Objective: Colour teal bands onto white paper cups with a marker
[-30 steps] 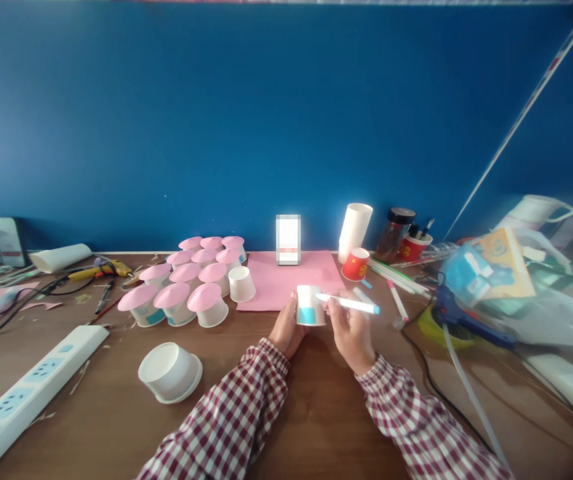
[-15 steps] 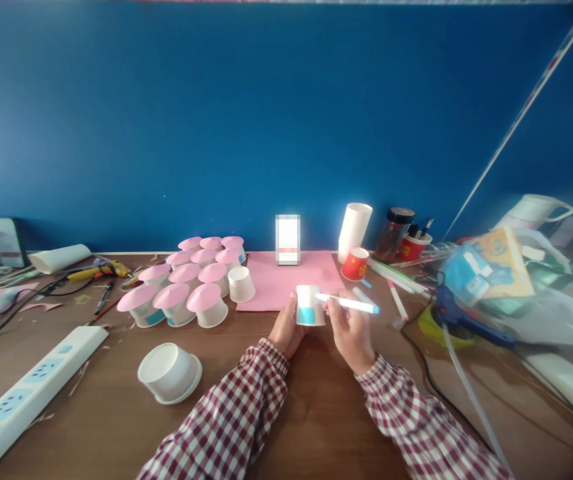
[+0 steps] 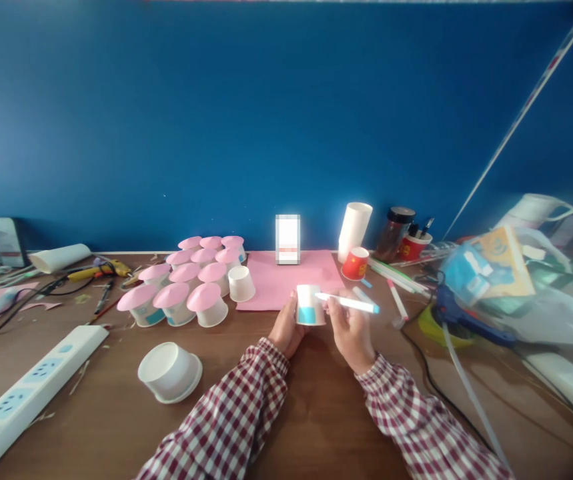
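In front of me, an upside-down white paper cup (image 3: 308, 297) with a blue patch low on its side is held by my left hand (image 3: 287, 328), whose fingers wrap its left side and base. My right hand (image 3: 350, 331) grips a white marker pen (image 3: 353, 304) with a light blue end. The marker's left tip is at the cup's upper right side; whether it touches I cannot tell. Beyond the cup lies a sheet of pink paper (image 3: 286, 287). To the left, several upturned cups wear pink paper cone tops (image 3: 203, 298), and a plain white cup (image 3: 241, 285) stands beside them.
An upturned white tub (image 3: 170, 373) and a power strip (image 3: 36, 393) lie at left, near a yellow glue gun (image 3: 101, 270). At right are a red cup (image 3: 355, 264), a tall cup stack (image 3: 355, 227), a dark-lidded jar (image 3: 396, 233), loose markers (image 3: 397, 299), cables and plastic bags (image 3: 491, 273).
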`<action>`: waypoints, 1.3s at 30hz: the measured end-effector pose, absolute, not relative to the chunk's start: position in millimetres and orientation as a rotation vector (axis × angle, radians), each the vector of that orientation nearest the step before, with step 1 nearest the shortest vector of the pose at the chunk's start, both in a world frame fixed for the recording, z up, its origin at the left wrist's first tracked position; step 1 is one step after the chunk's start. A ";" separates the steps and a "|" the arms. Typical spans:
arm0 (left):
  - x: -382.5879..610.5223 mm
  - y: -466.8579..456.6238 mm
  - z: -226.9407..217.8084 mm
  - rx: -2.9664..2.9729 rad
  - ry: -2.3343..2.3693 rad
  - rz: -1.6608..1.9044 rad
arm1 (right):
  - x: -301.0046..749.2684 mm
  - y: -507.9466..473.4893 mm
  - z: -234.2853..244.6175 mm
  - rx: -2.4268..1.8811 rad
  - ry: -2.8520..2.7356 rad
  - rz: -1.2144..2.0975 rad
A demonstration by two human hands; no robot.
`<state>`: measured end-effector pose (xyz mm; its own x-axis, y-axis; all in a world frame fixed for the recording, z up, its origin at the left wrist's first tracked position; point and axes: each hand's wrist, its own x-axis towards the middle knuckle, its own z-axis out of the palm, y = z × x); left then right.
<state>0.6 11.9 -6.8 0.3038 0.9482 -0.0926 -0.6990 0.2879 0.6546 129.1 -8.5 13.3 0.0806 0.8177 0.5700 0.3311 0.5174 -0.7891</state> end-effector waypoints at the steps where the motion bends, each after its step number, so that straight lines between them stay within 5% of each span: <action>1: 0.5 11.9 -6.8 0.559 0.525 1.168 | 129.2 -8.6 13.1 -1.037 -1.504 0.487; 39: 0.0 10.7 -4.4 0.565 0.534 1.169 | 128.4 -10.1 19.8 -1.047 -1.551 0.431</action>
<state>0.0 10.7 -4.4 0.3013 0.9488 -0.0954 -0.6936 0.2867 0.6609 128.4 -10.1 19.8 0.0563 0.8020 0.5946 0.3808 0.5333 -0.7554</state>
